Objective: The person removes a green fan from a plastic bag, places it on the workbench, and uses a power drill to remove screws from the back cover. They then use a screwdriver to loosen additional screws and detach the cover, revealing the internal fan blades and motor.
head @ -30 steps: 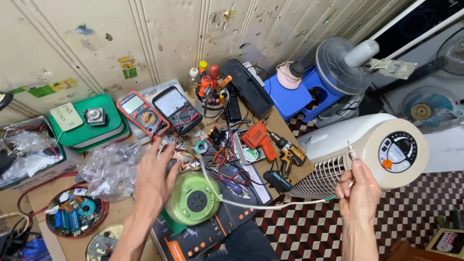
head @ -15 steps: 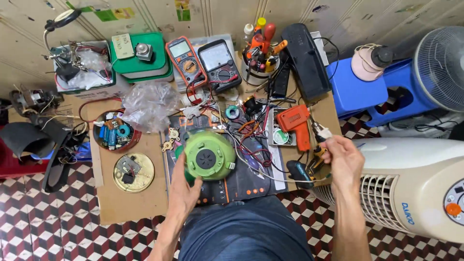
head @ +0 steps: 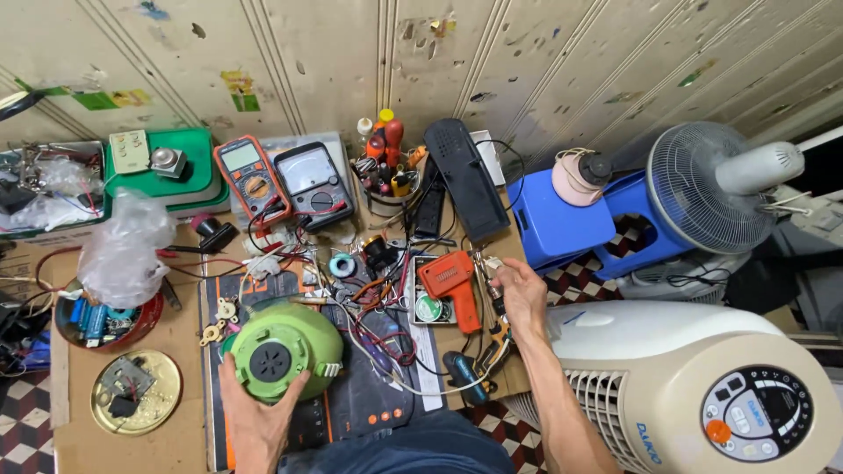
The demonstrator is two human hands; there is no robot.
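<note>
Head view: compared with half a second earlier, the left hand [head: 255, 421] stays spread against the near side of the round green plastic motor housing [head: 283, 349], fingers open over its rim, while the right hand [head: 520, 294] has moved farther onto the bench and now curls round a small metal tool [head: 490, 274]; how tightly, I cannot tell. The housing lies on a dark work mat [head: 369, 399] covering a cardboard-topped bench [head: 176, 325] against a stained panelled wall [head: 527, 61]. An orange soldering gun [head: 452, 285] lies just left of the right hand among tangled wires [head: 386, 338]; a white tower fan [head: 694, 386] crowds the near right.
</note>
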